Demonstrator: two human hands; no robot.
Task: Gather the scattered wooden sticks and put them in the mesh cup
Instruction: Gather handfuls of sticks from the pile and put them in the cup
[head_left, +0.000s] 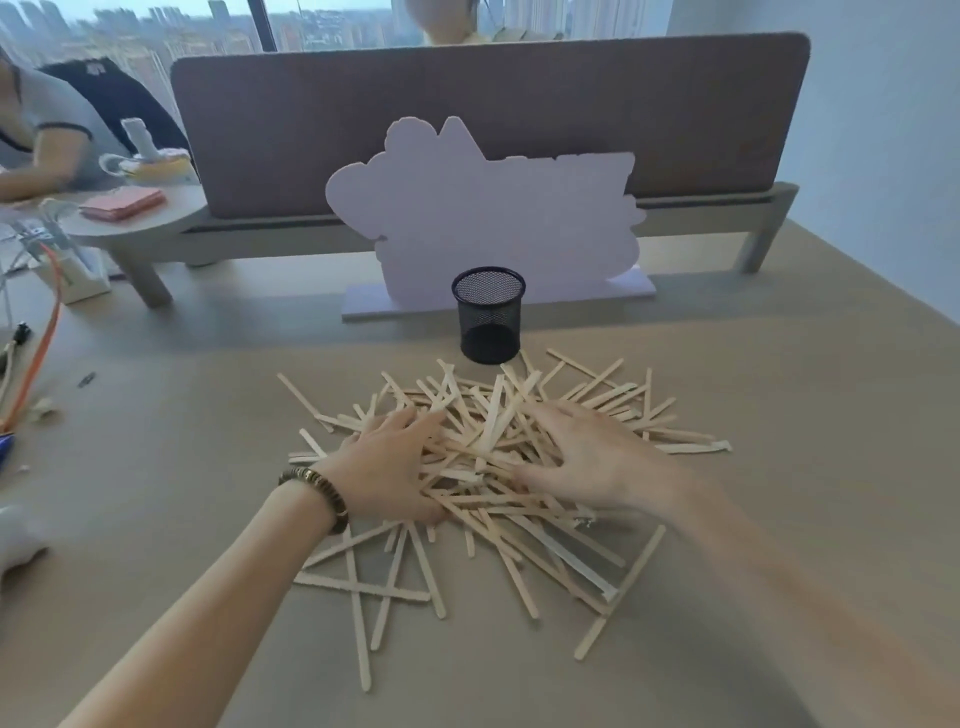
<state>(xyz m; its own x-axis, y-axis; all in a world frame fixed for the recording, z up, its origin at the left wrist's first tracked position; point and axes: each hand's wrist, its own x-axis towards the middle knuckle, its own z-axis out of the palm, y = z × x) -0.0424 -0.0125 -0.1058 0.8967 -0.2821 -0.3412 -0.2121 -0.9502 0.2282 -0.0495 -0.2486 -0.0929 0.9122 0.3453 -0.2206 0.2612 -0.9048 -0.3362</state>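
- The left hand (387, 465) lies flat on the left side of the heap, fingers spread and fairly straight, pressing on sticks rather than closed round any; its grip looks released. A beaded bracelet (317, 491) sits at that wrist.
- The right hand (582, 460) rests on the right side of the heap in the same way, fingers splayed over the wood and the thumb pointing inward; its grip looks released too, though it is a little blurred.
- The wooden sticks (483, 467) lie between and around both hands in a loose, criss-crossed pile on the tabletop (779, 415). They are thin, flat, pale strips with rounded ends, dry and smooth-looking. Several stragglers reach out toward the near edge and to the right.
- The mesh cup (489, 314) stands upright just beyond the far edge of the pile, a dark round cylinder of fine wire mesh. No stick shows inside it.
- By my reading the task is barely begun: the hands seem placed to rake the heap together, and all the bundling and loading into the cup is left.
- Behind the cup stands a flat white cutout board (483, 218) on a base, before a felt-like desk divider (488, 114).
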